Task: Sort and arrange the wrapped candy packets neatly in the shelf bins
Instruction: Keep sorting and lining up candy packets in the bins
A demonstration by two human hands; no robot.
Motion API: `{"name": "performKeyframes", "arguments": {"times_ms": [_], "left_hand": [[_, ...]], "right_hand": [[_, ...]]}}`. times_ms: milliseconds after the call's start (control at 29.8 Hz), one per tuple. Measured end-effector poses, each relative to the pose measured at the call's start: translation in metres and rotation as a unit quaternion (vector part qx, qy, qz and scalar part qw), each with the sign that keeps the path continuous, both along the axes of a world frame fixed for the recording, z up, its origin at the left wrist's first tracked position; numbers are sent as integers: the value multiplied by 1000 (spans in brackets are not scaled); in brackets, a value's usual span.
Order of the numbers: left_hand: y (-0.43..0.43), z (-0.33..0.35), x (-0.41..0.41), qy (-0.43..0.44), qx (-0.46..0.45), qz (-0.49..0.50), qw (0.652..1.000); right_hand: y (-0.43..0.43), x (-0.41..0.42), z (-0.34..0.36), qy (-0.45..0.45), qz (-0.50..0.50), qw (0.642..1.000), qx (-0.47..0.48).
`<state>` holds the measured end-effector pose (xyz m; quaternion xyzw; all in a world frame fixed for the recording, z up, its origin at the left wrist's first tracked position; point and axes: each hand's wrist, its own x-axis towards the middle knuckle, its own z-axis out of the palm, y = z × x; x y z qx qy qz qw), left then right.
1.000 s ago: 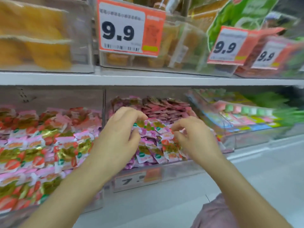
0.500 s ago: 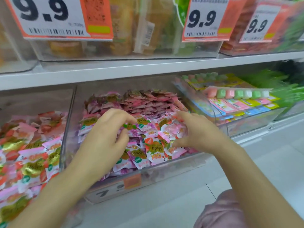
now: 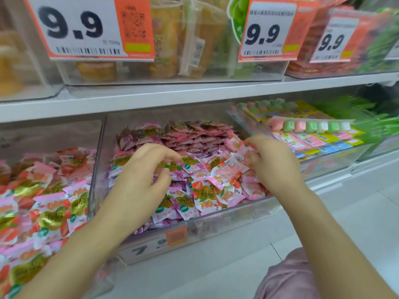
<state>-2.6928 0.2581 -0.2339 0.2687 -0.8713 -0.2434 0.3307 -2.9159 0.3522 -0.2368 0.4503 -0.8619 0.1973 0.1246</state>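
Note:
A clear middle shelf bin (image 3: 218, 225) holds wrapped candy packets: a neat row of dark pink ones (image 3: 194, 137) at the back and a loose pile of pink, purple and strawberry-print packets (image 3: 207, 190) in front. My left hand (image 3: 142, 178) is inside the bin over the pile, and its fingertips pinch a purple-and-green packet (image 3: 179, 165). My right hand (image 3: 274, 165) is at the bin's right side, fingers curled round a pink strawberry packet (image 3: 241, 147).
A left bin (image 3: 43, 201) is full of strawberry candy packets. A right bin (image 3: 313, 134) holds flat pastel packs. Above, an upper shelf (image 3: 172, 93) carries clear boxes and orange 9.9 price tags (image 3: 86, 29). White floor (image 3: 345, 212) lies below right.
The view shifted right and closer to the middle bin. My right hand moved to the bin's right side and lifted a pink packet. My left hand stays over the pile.

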Motion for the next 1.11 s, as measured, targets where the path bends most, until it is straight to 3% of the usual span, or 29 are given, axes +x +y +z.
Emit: {"name": "performKeyframes", "arguments": {"times_ms": [67,134,235,268,335,402,536,737,838,939,1106], "left_hand": [[5,3,2,28,64,0,998],[10,10,5,77,164,-4,983],[13,21,11,130,302,-15,944],[12,23,14,147,335,-16,931],[11,24,21,185,362,-16,914],[9,24,29,199,338,-2,920],[7,23,36,193,259,40,946],[1,26,44,217,232,53,947],[-4,25,49,208,227,51,950],[-6,23,55,215,226,55,949],[-3,26,63,220,240,47,944]], "right_hand": [[2,10,8,-48,43,987,-150],[0,30,17,-238,130,927,-258],[-11,66,20,-525,223,776,-269],[-16,75,19,-576,238,739,-255],[-25,91,17,-624,258,701,-230],[-34,103,12,-629,272,694,-222],[-48,120,7,-585,264,736,-216],[-52,130,10,-625,333,689,-157],[-51,128,8,-608,322,715,-125],[-48,126,8,-577,302,744,-150],[-46,126,15,-576,329,721,-200]]}}
